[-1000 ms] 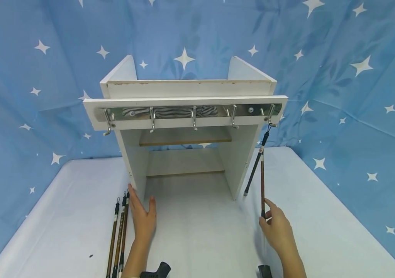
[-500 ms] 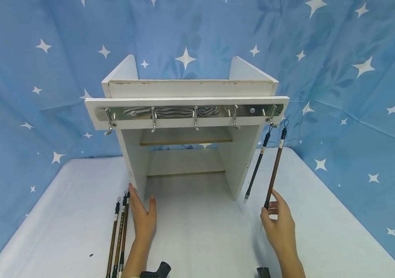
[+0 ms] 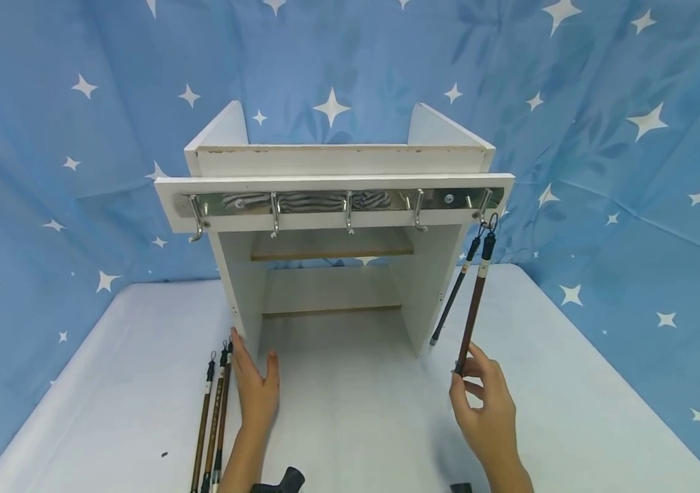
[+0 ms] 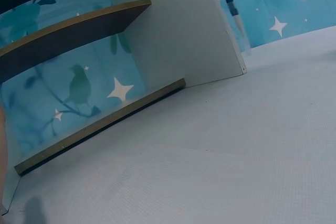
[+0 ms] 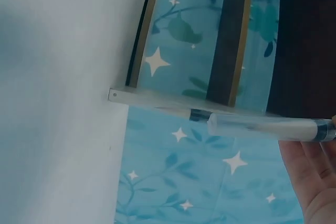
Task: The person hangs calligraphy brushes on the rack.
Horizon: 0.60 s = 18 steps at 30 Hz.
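My right hand [image 3: 486, 414] pinches the lower end of a brown-handled calligraphy brush [image 3: 474, 308], held upright with a slight tilt. Its hanging loop [image 3: 494, 222] overlaps the tip of the rightmost hook [image 3: 486, 204] in the head view. A clear cap [image 5: 262, 126] covers its bristles in the right wrist view. Just left of it, a dark calligraphy brush [image 3: 454, 296] hangs by its loop from that same hook. My left hand [image 3: 256, 397], fingers extended and thumb apart, rests against the front edge of the white shelf unit's left side panel [image 3: 235, 294].
Several brushes [image 3: 217, 411] lie side by side on the white table left of my left forearm. The metal hook strip [image 3: 319, 201] runs along the unit's front, its other hooks bare. A small dark speck [image 3: 164, 454] lies at front left. A blue starry cloth hangs behind.
My right hand first raised the brush and swung it right of the hook, then shifted it left until its loop met the hook tip. My left hand stays put.
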### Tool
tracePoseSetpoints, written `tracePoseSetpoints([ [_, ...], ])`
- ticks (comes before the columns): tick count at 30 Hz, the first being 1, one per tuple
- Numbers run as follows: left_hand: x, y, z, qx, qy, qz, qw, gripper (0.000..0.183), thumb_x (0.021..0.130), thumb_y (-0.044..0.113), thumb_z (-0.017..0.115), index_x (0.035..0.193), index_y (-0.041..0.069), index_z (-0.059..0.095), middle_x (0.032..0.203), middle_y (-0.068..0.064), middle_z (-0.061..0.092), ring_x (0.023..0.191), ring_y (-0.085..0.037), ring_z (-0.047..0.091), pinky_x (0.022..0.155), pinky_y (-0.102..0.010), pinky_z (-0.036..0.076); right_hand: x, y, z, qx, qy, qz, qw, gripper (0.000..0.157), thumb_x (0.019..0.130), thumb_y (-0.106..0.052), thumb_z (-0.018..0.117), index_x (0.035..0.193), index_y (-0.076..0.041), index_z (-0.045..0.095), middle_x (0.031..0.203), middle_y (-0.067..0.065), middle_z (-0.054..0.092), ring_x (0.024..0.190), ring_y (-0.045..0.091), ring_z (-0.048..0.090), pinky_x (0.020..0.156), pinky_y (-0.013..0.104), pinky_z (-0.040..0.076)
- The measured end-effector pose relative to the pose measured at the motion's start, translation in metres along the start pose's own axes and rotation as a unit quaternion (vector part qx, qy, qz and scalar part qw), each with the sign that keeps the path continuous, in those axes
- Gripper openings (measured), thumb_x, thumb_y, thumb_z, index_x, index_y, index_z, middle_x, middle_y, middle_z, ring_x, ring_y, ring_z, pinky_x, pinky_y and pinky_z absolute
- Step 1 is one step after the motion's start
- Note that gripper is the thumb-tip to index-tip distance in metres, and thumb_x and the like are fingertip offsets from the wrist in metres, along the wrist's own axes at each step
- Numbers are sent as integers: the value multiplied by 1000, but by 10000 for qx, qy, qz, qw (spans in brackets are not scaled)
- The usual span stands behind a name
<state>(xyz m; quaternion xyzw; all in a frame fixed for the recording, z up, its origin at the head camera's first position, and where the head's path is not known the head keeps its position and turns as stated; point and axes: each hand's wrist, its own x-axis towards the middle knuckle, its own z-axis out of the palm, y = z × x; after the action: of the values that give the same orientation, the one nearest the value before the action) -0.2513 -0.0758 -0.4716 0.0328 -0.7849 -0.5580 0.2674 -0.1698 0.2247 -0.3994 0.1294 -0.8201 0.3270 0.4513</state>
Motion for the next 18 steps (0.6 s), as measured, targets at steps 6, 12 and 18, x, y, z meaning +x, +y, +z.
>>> tracePoseSetpoints([
  [6, 1, -3, 1, -13, 40, 116, 9999, 79, 91, 17, 53, 147, 23, -3, 148, -22, 12, 135, -43, 17, 100, -67, 21, -1, 1, 3, 140, -79, -159, 9997, 56, 69, 11, 57, 123, 6, 48, 90, 13, 56, 89, -11, 49, 71, 3, 46],
  [12, 0, -2, 1, -6, 36, 42, 10000, 80, 91, 17, 53, 147, 26, -4, 148, -22, 12, 135, -43, 17, 100, -68, 21, -2, 1, 4, 198, -137, -237, 9994, 53, 68, 11, 55, 121, 6, 50, 90, 12, 57, 87, -9, 50, 69, 4, 47],
  [18, 1, -1, 0, 11, 13, 23, 10000, 79, 91, 19, 53, 147, 23, -3, 147, -22, 13, 134, -43, 18, 100, -67, 21, -4, 1, 4, 92, -404, -124, 9991, 52, 69, 10, 55, 121, 5, 50, 89, 10, 56, 82, 2, 54, 70, 3, 46],
])
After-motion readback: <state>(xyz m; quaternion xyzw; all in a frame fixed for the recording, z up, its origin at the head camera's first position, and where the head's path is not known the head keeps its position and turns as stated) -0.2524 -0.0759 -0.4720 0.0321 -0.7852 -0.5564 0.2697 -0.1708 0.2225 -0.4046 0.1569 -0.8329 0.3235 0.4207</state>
